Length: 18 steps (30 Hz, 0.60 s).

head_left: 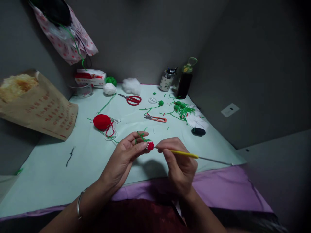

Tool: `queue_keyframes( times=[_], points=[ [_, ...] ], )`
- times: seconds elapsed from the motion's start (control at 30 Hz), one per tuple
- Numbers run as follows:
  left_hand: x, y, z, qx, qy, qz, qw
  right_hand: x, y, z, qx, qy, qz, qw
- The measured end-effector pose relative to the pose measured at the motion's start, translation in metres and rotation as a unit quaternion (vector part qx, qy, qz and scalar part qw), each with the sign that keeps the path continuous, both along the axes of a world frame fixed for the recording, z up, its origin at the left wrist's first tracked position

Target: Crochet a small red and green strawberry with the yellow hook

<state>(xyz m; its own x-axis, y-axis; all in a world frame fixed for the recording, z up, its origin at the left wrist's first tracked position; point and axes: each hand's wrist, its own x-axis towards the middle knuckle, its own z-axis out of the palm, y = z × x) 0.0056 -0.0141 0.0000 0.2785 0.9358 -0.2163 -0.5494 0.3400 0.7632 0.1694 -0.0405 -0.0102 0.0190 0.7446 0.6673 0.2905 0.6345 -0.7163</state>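
Observation:
Between the thumb and fingers of my left hand (127,150) is a small crocheted piece (150,145), red with a white and green edge. Green yarn (141,136) loops round the fingers of that hand. My right hand (179,161) grips a crochet hook (186,153) with a yellow handle and metal ends. The hook's near tip points at the red side of the piece; whether it is inside a stitch I cannot tell. Left of my hands lies a red yarn ball (102,122), with loose red and white strands beside it.
Red-handled scissors (133,100) and orange thread snips (155,119) lie beyond my hands. Green crocheted balls (178,105) and yarn scraps are at the right, near a dark bottle (185,84) and pen cup (166,81). A paper bag (53,113) of bread stands left.

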Motion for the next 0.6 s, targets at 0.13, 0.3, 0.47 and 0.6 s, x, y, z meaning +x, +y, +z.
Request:
queue_keyframes(
  times=[0.13,0.3,0.47,0.6],
  points=[
    [0.001,0.001,0.002,0.009,0.006,0.018,1.0,-0.005,-0.002,-0.006,0.035,-0.048,-0.018,0.998],
    [0.001,0.002,0.003,0.013,0.018,0.042,0.999,-0.007,-0.002,-0.012,0.041,-0.034,-0.012,0.998],
    [0.001,0.002,0.003,-0.007,0.024,0.067,0.997,-0.011,-0.001,-0.011,0.067,-0.016,-0.049,0.996],
    [0.0,0.002,0.004,0.004,0.029,0.038,0.999,-0.008,0.003,-0.01,0.013,0.043,-0.009,0.999]
  ],
)
